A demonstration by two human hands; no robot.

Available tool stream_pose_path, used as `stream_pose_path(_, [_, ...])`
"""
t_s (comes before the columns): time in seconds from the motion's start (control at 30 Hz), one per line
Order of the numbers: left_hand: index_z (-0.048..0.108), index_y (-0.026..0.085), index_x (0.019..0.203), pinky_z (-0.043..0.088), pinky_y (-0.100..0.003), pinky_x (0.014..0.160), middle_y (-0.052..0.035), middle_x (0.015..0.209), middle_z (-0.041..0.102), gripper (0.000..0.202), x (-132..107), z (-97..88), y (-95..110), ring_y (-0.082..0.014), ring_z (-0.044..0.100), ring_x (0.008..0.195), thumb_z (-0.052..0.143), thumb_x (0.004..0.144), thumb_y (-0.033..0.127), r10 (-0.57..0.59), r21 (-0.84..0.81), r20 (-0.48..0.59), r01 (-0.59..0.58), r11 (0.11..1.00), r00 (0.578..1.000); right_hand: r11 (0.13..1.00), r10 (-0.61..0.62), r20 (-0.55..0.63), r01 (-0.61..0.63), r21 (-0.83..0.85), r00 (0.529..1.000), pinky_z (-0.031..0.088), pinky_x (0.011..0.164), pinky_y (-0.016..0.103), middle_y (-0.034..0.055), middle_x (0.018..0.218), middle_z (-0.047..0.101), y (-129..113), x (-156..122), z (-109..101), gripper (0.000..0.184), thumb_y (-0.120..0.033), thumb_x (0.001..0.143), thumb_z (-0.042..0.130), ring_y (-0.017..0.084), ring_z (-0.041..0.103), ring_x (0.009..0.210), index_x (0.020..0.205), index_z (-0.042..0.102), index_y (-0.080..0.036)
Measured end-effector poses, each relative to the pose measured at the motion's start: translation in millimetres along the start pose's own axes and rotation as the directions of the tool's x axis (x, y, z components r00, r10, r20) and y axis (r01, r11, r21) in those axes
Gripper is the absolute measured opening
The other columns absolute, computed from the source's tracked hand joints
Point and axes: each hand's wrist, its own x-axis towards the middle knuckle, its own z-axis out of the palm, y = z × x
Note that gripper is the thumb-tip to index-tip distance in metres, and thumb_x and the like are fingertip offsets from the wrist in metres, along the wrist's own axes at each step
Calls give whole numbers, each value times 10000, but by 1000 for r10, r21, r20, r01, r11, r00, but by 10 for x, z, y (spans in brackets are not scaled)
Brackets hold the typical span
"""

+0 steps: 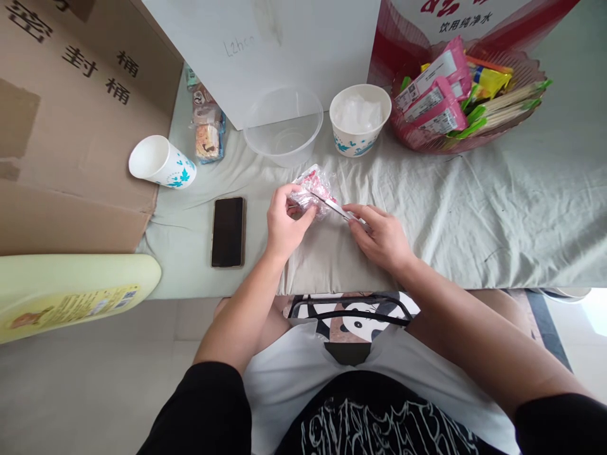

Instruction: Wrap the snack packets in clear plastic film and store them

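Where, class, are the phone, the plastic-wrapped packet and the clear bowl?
Phone [228, 232], head view: middle of its dark screen.
Plastic-wrapped packet [317, 182], head view: its red-printed part.
Clear bowl [283, 134], head view: its bare inside.

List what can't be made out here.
All in the head view:
Grip of the bladed tool: covered by the right hand.
Part of the crinkly packet: behind the left hand.
Lower contents of the pink bowl: under the pink packets.
Pale bottle: print too small; one end cut off by the left edge.
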Motion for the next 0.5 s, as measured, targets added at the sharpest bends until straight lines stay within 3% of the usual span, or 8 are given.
stream_pose_path(0.1, [567,258,1088,569,-236,705,1,1000,655,448,47,-18,-35,-119,667,797,853,757,353,-92,-159,-35,85,984,995,1000,2,18,-2,-9,1000,505,672,313,49,947,715,0,1,-15,335,-263,957,541,139,563,572,1237,724,-242])
stream_pose_path(0.33, [574,260,1071,577,-271,793,-17,1049,655,683,134,-59,-79,-150,687,888,967,594,552,-235,-427,-104,170,888,966,999,42,50,-43,23,998,510,689,315,66,977,721,-11,14,-32,351,-276,967,527,147,586,607,1256,721,-225])
stream_pose_path(0.5, [527,290,1084,589,-283,768,-18,1080,661,672,175,-124,-138,-164,702,916,927,634,587,-311,-472,-89,235,850,946,1000,28,37,-28,8,999,522,694,329,67,986,734,12,13,-38,343,-283,971,516,166,618,638,1244,719,-237])
